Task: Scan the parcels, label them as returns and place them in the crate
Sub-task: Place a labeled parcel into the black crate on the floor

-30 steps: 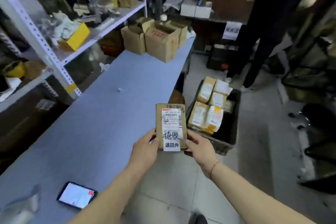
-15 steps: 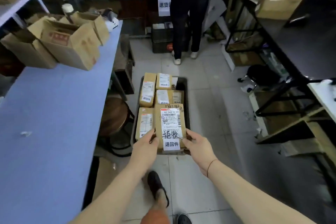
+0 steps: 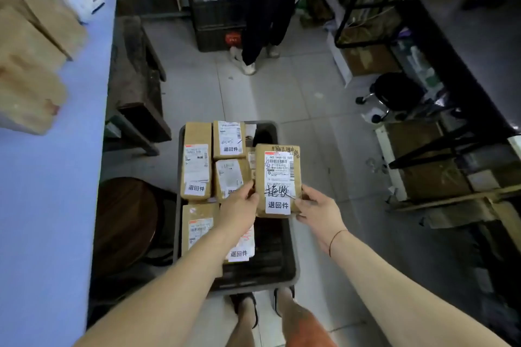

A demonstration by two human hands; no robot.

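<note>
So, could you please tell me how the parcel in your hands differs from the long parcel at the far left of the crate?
The held parcel is up above the crate, gripped at its lower edge by the left hand and right hand; the long parcel lies flat inside, untouched. The held parcel has bold black handwriting across its label; the long parcel shows none. Both are brown, with a white shipping label and a white return sticker.

A brown parcel (image 3: 277, 180), label side up with a shipping label, black handwriting and a white return sticker, sits above the dark crate (image 3: 284, 267), whose left side holds several similar labelled parcels (image 3: 197, 170) lying flat.
</note>
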